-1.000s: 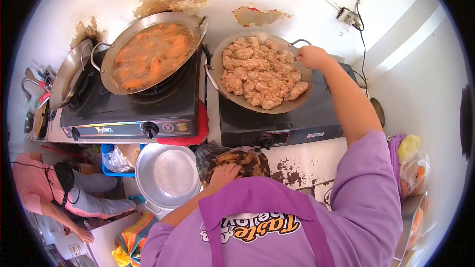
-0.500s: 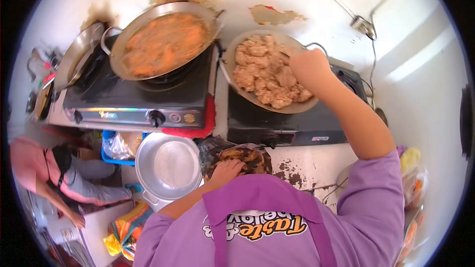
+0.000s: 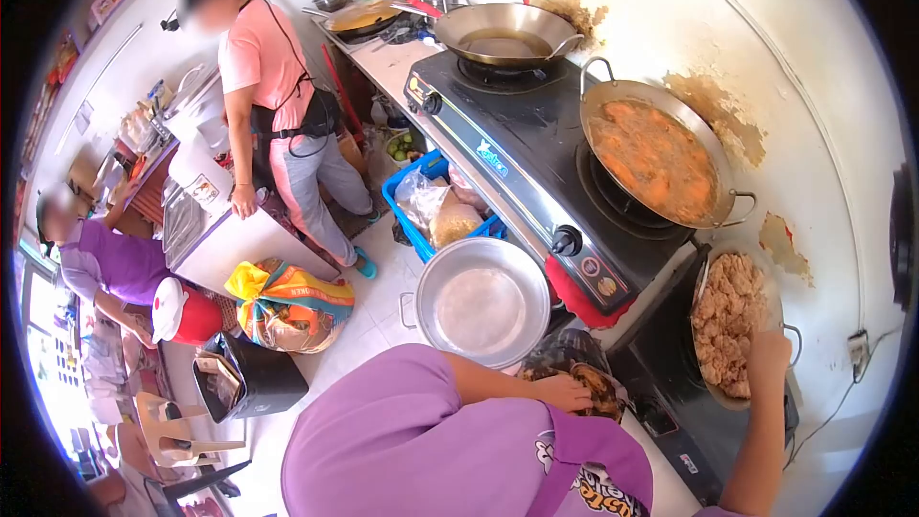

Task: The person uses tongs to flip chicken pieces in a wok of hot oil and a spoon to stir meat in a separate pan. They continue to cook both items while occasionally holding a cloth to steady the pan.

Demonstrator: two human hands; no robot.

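My right hand (image 3: 769, 364) is closed over the near side of a wok (image 3: 773, 297) heaped with browned, craggy fried pieces (image 3: 730, 321) that look like chicken. Whatever it grips is hidden by the fingers. Lower down, my left hand (image 3: 563, 392) lies with fingers stretched on a dark plastic bag (image 3: 572, 349) that has brown, mottled contents, which I cannot identify. Beside that bag stands a wide aluminium pot (image 3: 481, 302), with nothing visible inside. A second wok (image 3: 720, 148) holds orange pieces in bubbling oil (image 3: 654, 158).
Another wok (image 3: 505, 33) with oil sits on the black two-burner stove (image 3: 517, 134). A blue crate (image 3: 414, 220) with bags stands below. A person in a pink shirt (image 3: 263, 57) is at a counter; another wears purple (image 3: 120, 258). A colourful sack (image 3: 292, 302) and black bin (image 3: 251, 378) occupy the floor.
My view has swung left, bringing the people and floor into sight. My right hand has moved from over the fried pieces to the wok's near edge. My left hand remains on the bag.
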